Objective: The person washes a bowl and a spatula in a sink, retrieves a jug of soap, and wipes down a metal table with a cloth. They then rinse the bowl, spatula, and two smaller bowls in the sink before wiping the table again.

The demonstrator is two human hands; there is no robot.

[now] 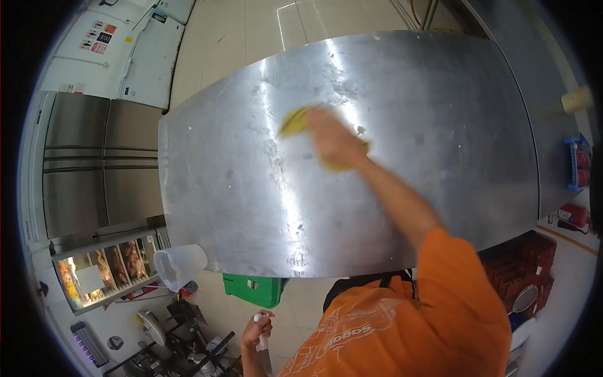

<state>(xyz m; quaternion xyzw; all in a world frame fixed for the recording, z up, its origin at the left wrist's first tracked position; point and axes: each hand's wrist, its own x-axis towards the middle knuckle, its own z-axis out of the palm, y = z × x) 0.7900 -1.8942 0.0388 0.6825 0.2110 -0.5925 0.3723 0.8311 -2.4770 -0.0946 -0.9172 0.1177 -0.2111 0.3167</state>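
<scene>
My right hand (pixel 336 139) presses a yellow cloth (pixel 294 122) against the broad stainless steel table (pixel 440 125), with the arm stretched forward. Motion smears the hand, and the cloth shows on both sides of it. Dull smudges and small specks mark the metal around the cloth. Down beside my body, below the table's near edge, my left hand (pixel 258 329) is closed around what looks like a white spray bottle (pixel 264 343). Its lower part is partly hidden by my forearm.
A translucent plastic tub (pixel 180 264) is at the table's near left corner, close to a green plastic stool (pixel 254 289). Steel refrigerators (pixel 75 195) and a lit food display (pixel 107 271) line the left. Reddish-brown stacked crates (pixel 522 270) and a fire extinguisher (pixel 572 215) are at right.
</scene>
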